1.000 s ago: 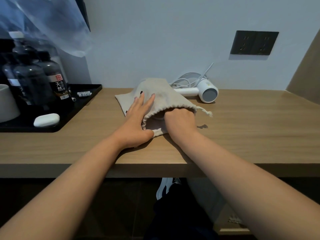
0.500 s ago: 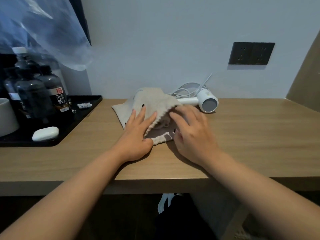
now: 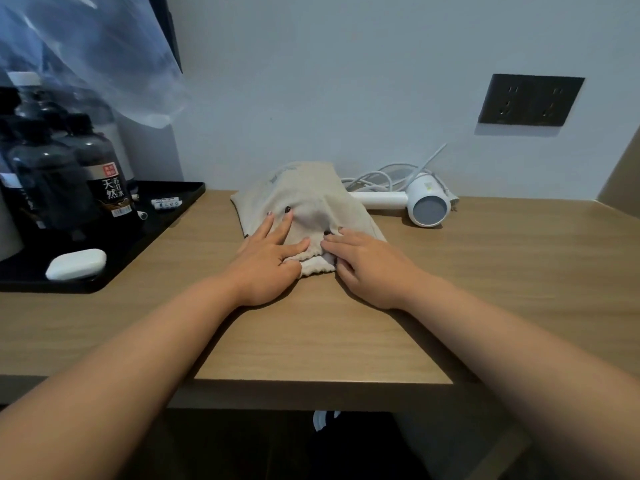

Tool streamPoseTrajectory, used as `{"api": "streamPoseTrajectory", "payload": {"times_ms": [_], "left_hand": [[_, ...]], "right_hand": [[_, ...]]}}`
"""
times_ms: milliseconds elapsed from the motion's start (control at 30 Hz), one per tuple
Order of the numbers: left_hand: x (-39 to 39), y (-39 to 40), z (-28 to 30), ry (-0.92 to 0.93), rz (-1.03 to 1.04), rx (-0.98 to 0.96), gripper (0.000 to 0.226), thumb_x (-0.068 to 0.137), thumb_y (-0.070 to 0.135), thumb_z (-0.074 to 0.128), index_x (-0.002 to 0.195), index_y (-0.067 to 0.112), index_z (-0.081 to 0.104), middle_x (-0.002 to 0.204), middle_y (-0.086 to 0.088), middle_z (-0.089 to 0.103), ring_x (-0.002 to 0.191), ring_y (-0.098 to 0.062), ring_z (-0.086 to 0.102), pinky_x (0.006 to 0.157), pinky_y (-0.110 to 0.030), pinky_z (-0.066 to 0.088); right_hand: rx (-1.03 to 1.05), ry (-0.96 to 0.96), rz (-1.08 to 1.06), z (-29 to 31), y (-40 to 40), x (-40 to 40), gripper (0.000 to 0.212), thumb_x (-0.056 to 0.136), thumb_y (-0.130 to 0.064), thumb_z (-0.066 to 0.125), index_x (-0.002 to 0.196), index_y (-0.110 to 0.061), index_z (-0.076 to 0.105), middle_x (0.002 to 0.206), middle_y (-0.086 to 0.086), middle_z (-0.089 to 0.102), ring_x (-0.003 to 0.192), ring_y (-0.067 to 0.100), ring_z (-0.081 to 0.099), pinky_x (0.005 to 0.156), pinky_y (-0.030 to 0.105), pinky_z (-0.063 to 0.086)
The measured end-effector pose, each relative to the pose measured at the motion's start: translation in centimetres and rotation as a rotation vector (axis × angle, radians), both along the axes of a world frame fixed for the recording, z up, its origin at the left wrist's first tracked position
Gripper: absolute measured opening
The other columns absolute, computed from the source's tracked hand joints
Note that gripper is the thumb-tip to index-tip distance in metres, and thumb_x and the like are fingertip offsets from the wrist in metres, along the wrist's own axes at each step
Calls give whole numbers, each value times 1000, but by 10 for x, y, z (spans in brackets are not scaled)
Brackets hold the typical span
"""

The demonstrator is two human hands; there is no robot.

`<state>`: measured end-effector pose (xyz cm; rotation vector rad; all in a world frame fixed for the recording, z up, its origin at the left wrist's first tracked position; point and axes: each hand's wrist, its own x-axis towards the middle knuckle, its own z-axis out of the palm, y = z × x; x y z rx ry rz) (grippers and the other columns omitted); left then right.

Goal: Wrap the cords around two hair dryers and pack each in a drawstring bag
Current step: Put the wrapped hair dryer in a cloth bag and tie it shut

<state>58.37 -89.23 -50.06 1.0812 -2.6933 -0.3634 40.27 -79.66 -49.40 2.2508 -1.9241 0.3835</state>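
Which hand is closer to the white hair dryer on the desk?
The right hand: it rests on the bag's mouth, below-left of the hair dryer. The left hand lies farther left.

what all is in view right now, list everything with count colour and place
drawstring bag: 1, beige, bulging, middle of the desk by the wall
hair dryer: 1, white, right of the bag, cord loose behind it
desk: 1, light wood
tray: 1, black, desk's left end
bottles: several, dark, on the tray
soap-like bar: 1, white, tray's front
wall socket: 1, black, upper right wall
plastic sheet: 1, clear, upper left
left hand: flat on the bag's mouth
right hand: flat on the bag's mouth
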Motion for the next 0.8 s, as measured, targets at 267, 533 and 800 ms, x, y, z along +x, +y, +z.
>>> {"api": "streamPoseTrajectory", "payload": {"times_ms": [267,533,800], "left_hand": [[2,-14,3,296,163,21,56,88,31,56,142,22,44,159,-3,19,147,-16,4,117,-35,14],[42,-2,6,416,238,82,28,74,41,78,89,24,62,84,4,63,75,-10,56,68,-29,49],[52,4,6,568,153,130,5,90,21,66,87,24,69,83,2,70,77,-13,65,71,-29,53]], "right_hand": [[130,-114,-149,1,-34,9,49,98,-28,34,147,-25,35,157,-3,31,143,24,23,113,39,21],[-33,-179,-308,-5,-28,9,22,94,-34,44,97,-24,63,91,3,65,100,28,49,85,41,44],[-201,-255,-323,-4,-13,15,26,92,-33,57,110,-24,73,101,7,70,109,26,52,89,36,44]]}}
